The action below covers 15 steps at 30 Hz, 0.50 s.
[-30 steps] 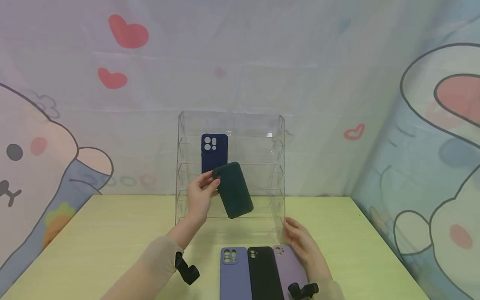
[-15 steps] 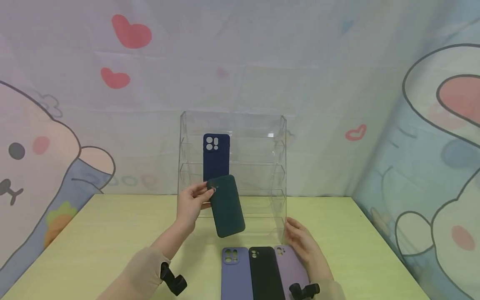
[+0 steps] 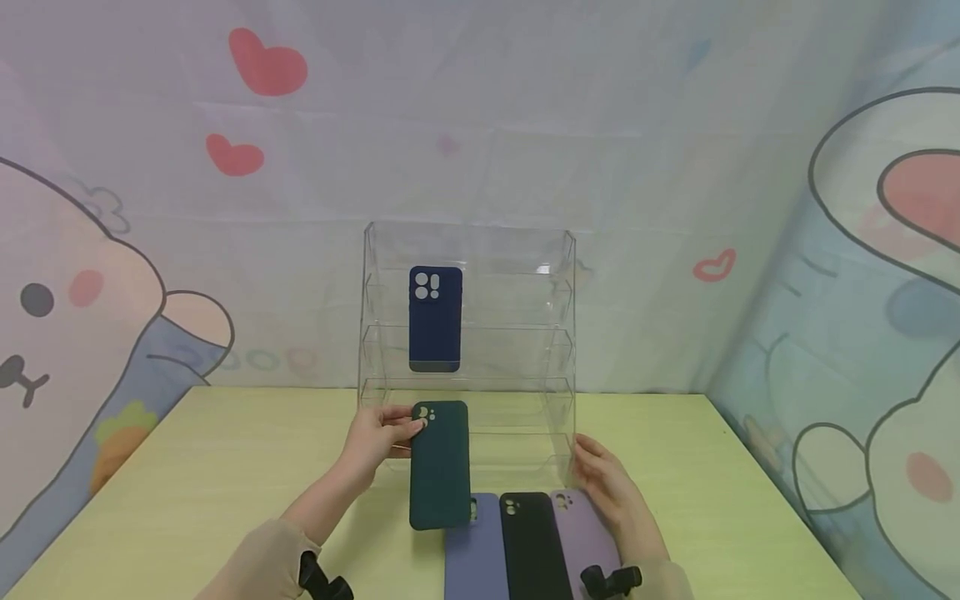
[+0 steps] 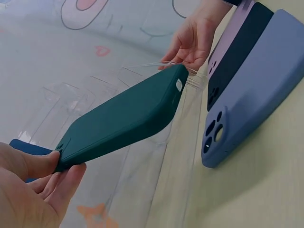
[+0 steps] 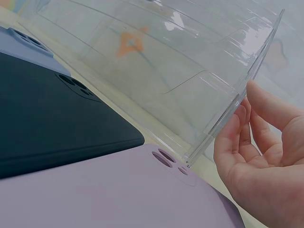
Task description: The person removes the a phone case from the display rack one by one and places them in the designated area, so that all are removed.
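My left hand [image 3: 371, 446] pinches a dark green phone case [image 3: 441, 467] by its upper left corner, thumb in front near the camera cutouts. The case hangs nearly upright above the table, overlapping the top of a periwinkle phone case [image 3: 477, 558] in the head view. A clear tiered display rack [image 3: 525, 329] stands behind it, with a navy phone case [image 3: 435, 333] upright on one of its upper tiers. At the rack's lower right side, my right hand [image 5: 266, 147] holds the edge of the side panel, thumb and bent fingertips against it.
On the yellowish table [image 3: 247, 450], a black phone case [image 3: 534, 542] and a lilac phone case [image 3: 585, 525] lie beside the periwinkle one, in front of the rack. A cartoon-printed cloth [image 3: 480, 108] hangs behind.
My left hand has brought the green case down and to the left, away from the navy case, and turned it from a tilt to nearly upright. My right hand stays at the rack.
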{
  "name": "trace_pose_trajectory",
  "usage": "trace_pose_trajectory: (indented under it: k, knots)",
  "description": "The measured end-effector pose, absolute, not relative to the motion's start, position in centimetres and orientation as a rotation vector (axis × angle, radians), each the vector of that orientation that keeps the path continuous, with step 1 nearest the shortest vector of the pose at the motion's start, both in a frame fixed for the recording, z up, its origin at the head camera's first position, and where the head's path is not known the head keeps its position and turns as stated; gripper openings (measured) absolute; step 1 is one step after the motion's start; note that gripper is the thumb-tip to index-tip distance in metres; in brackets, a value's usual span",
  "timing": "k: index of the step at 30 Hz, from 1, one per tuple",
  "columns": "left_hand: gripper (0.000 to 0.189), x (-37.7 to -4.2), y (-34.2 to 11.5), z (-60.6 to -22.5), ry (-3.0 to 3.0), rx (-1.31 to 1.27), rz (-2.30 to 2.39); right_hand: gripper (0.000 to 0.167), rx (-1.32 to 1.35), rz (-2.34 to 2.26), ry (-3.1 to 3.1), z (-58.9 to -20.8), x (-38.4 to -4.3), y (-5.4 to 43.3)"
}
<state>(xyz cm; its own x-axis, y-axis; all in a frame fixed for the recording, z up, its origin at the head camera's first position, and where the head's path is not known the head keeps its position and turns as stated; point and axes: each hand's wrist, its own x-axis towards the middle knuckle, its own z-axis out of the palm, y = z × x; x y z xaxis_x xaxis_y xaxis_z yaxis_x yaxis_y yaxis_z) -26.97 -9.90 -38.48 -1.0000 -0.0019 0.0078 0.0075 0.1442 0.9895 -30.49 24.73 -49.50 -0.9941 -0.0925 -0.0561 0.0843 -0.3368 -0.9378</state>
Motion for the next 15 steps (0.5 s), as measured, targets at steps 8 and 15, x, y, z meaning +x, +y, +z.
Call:
trace_pose_trajectory:
  k: [8, 15]
  knots:
    - [0.040, -25.9, -10.6, -40.2, -2.487, 0.014, -2.004, 0.019, -0.033, -2.487, 1.734, -49.5, -30.4, 24.8]
    - [0.036, -25.1, -11.2, -41.6, -2.574, 0.036, -2.003, 0.019, -0.025, -2.490, 1.746, -49.4, -30.3, 24.7]
